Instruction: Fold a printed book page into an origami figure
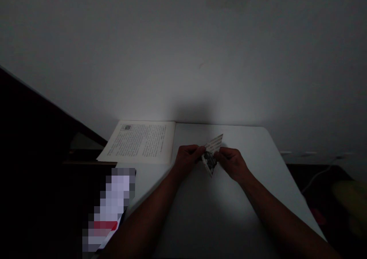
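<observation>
A small folded piece of printed paper (210,160), with text on its upper part and a dark picture lower down, is held up above the white table. It has pointed ends at the top right and at the bottom. My left hand (189,156) pinches its left edge between thumb and fingers. On the opposite edge, my right hand (231,161) grips it with thumb and fingertips. The scene is dim, and the finer folds cannot be made out.
Printed sheets or an open booklet (140,142) lie at the table's back left corner. A pixelated, bright screen-like object (114,201) is at the left edge, beside my left forearm. The white table (258,144) meets a grey wall (189,52). A cable (318,178) hangs at the right.
</observation>
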`<action>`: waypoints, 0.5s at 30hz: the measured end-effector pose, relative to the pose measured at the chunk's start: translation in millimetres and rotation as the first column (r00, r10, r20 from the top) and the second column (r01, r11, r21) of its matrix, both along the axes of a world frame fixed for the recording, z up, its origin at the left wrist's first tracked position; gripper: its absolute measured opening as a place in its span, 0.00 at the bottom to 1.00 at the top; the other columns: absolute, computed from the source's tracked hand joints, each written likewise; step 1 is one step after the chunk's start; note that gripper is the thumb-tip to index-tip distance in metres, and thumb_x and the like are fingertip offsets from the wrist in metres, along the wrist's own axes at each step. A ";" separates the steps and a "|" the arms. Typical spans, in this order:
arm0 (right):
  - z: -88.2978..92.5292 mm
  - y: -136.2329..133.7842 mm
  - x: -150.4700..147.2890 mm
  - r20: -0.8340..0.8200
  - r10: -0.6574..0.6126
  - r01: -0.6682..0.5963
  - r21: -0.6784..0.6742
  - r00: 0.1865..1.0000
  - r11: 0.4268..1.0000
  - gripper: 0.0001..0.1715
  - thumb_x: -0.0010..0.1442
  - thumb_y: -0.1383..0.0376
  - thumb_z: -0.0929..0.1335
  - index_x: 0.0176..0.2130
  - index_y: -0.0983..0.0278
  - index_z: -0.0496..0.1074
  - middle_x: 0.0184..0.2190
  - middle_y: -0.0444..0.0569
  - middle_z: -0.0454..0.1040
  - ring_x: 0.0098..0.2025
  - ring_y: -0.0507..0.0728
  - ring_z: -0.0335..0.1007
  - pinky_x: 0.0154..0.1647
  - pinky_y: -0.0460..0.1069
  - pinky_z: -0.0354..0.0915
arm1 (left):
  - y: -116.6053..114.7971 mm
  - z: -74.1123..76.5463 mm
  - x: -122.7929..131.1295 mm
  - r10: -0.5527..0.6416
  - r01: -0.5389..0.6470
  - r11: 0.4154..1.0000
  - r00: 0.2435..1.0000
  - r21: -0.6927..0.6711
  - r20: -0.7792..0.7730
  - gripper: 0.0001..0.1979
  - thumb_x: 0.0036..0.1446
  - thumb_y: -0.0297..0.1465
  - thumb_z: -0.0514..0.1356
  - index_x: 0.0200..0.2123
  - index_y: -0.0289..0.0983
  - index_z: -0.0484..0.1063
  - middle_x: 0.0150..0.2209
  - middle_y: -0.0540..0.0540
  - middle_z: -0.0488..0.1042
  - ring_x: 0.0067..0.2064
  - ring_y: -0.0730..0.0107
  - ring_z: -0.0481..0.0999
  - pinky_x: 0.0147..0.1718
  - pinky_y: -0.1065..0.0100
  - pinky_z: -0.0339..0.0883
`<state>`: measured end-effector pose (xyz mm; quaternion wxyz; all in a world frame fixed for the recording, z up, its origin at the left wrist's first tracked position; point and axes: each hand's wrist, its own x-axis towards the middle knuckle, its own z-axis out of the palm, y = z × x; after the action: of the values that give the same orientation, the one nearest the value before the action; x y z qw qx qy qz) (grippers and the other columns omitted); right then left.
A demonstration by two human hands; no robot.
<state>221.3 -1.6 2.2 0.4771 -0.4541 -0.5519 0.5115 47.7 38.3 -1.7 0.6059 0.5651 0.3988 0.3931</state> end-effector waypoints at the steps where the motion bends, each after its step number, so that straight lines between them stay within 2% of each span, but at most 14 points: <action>1: 0.4 0.2 -0.5 -0.002 -0.009 0.009 -0.009 1.000 1.000 0.19 0.53 0.51 0.70 0.24 0.64 0.72 0.22 0.46 0.72 0.26 0.53 0.69 0.29 0.48 0.67 | 0.0 0.2 -0.1 0.006 -0.006 1.000 1.000 -0.003 0.004 0.21 0.51 0.46 0.60 0.21 0.31 0.72 0.19 0.50 0.67 0.22 0.75 0.65 0.23 0.72 0.58; 7: 1.7 0.7 -4.3 -0.021 0.041 -0.042 -0.068 0.999 0.997 0.20 0.52 0.51 0.70 0.22 0.65 0.70 0.17 0.44 0.69 0.19 0.50 0.62 0.20 0.46 0.61 | -0.9 2.7 -1.8 0.069 -0.069 0.997 0.998 0.028 0.005 0.20 0.51 0.44 0.61 0.21 0.31 0.70 0.19 0.51 0.66 0.23 0.76 0.64 0.24 0.73 0.58; 12: 3.8 -0.9 -3.4 -0.065 0.056 -0.058 -0.024 0.996 0.998 0.17 0.51 0.54 0.71 0.24 0.65 0.72 0.18 0.44 0.69 0.19 0.49 0.62 0.20 0.45 0.60 | -1.4 5.9 -0.6 0.055 -0.041 0.991 0.993 0.126 -0.107 0.22 0.52 0.44 0.59 0.16 0.32 0.67 0.16 0.54 0.60 0.20 0.79 0.58 0.21 0.74 0.53; 15: 2.3 -0.5 -1.7 -0.054 0.071 -0.074 -0.050 0.996 0.996 0.18 0.51 0.54 0.71 0.24 0.66 0.72 0.19 0.45 0.70 0.20 0.49 0.63 0.21 0.46 0.60 | -0.5 7.3 -1.2 0.068 -0.050 0.988 0.990 0.144 -0.126 0.22 0.52 0.43 0.59 0.16 0.33 0.66 0.16 0.54 0.59 0.21 0.79 0.57 0.21 0.75 0.51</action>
<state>219.6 -2.2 4.5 0.4606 -0.4325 -0.5420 0.5541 46.6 37.8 5.6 0.5253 0.6187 0.4256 0.4002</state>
